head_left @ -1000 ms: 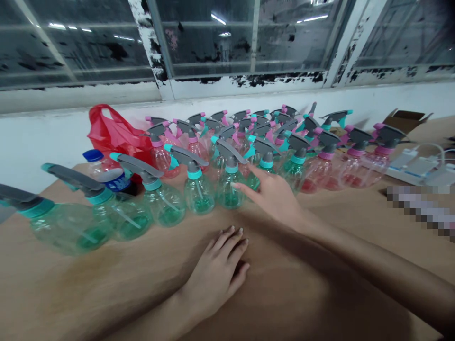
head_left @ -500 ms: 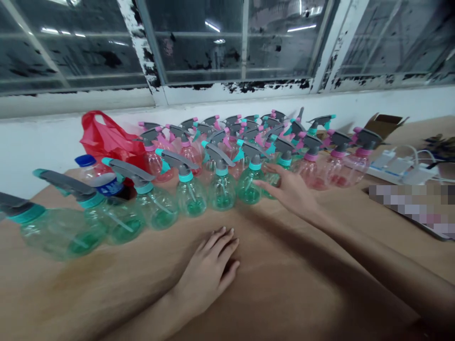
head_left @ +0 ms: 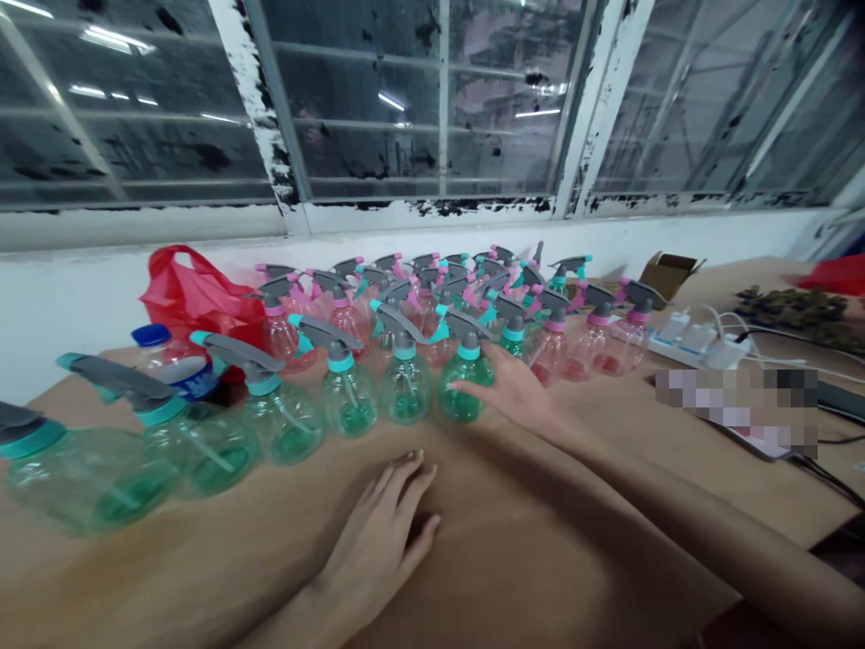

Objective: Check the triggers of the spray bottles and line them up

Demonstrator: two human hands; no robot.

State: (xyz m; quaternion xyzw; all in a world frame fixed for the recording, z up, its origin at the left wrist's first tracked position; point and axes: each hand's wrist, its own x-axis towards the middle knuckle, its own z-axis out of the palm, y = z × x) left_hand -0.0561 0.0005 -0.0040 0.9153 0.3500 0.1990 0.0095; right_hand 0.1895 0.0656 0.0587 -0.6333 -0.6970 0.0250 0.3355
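Observation:
My right hand (head_left: 510,389) is closed around the right side of a green spray bottle (head_left: 460,397), its thumb across the front and its fingers partly hidden behind. This bottle has a turquoise collar and a grey trigger head. To its left, more green bottles stand in a curved row, among them a close one (head_left: 407,388) and another (head_left: 351,406). My left hand (head_left: 378,527) rests on the brown table (head_left: 541,541) in front of the row, fingers spread and holding nothing.
Pink spray bottles (head_left: 550,347) stand right of my right hand, with several more crowded behind. A red plastic bag (head_left: 195,297) and a blue-capped bottle (head_left: 152,338) sit at back left. On the right are a power strip (head_left: 703,341), cables and a cardboard box (head_left: 666,275).
My right hand has moved in around the green bottle, where before its thumb and fingers were apart beside it. The view has shifted slightly right. My left hand stays spread on the table.

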